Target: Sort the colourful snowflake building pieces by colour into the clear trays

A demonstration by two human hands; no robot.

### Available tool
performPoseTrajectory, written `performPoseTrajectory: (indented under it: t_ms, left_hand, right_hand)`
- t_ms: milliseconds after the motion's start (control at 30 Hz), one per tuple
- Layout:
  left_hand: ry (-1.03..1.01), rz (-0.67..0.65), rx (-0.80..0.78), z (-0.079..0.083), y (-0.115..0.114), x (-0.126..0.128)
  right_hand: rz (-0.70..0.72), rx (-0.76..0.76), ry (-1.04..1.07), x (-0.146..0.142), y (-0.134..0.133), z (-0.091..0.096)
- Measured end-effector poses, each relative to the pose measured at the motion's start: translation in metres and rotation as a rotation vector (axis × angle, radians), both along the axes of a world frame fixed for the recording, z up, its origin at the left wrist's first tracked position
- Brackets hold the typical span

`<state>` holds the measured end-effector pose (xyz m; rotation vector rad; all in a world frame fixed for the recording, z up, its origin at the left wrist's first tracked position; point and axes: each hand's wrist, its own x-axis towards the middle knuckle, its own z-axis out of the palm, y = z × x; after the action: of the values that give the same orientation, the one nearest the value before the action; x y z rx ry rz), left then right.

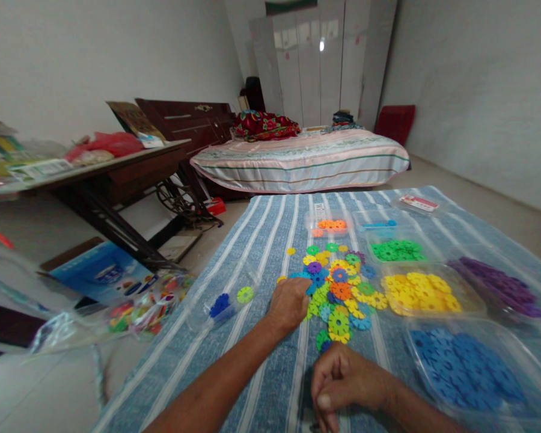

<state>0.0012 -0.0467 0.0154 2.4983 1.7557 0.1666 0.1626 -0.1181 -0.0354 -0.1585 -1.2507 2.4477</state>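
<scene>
A loose pile of colored notched plastic discs (pixel 340 291) lies on the striped cloth in front of me. My left hand (pixel 290 304) is at the pile's left side, its fingers bent down and pressed together; whatever they hold, if anything, is hidden. My right hand (pixel 349 382) hovers low at the near side of the pile, closed with curled fingers, and nothing shows in it. A yellow-green disc (pixel 339 322) lies just beyond it. On the left, a clear container (pixel 228 313) holds dark blue discs (pixel 219 305) and one lime disc (pixel 245 294).
Clear tubs stand at right with blue discs (pixel 466 367), yellow discs (pixel 421 291), green discs (pixel 397 250) and purple discs (pixel 500 285). Farther back is a tub with orange discs (pixel 332 225). A sewing table (pixel 117 162) stands left; a bed (pixel 297 159) is behind.
</scene>
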Motion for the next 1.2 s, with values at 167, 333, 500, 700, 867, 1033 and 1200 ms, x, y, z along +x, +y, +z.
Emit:
performPoseTrajectory:
  t_ms: [167, 333, 500, 700, 867, 1033, 1200]
  left_hand:
    - [0.016, -0.016, -0.004, -0.001, 0.000, 0.000]
    - [0.015, -0.015, -0.009, 0.002, 0.002, 0.000]
    - [0.004, -0.030, 0.010, 0.003, 0.002, 0.001]
    - [0.126, -0.043, -0.010, 0.003, 0.004, 0.010]
    - [0.221, -0.024, -0.022, 0.006, 0.008, 0.018]
    - [0.245, -0.025, -0.034, 0.008, 0.013, 0.018]
    - [0.187, 0.042, -0.051, 0.013, 0.017, 0.013]
  right_hand:
    - [0.000, -0.021, 0.002, -0.001, 0.000, 0.001]
    - [-0.012, -0.010, -0.002, 0.000, 0.001, 0.001]
    - [-0.023, -0.012, -0.031, 0.000, 0.001, -0.003]
    - [-0.017, 0.016, -0.081, 0.001, 0.003, -0.010]
    - [-0.042, 0.027, -0.139, 0.002, 0.004, -0.013]
    - [-0.066, 0.084, -0.181, 0.002, 0.004, -0.020]
    - [-0.063, 0.111, -0.194, 0.002, 0.004, -0.030]
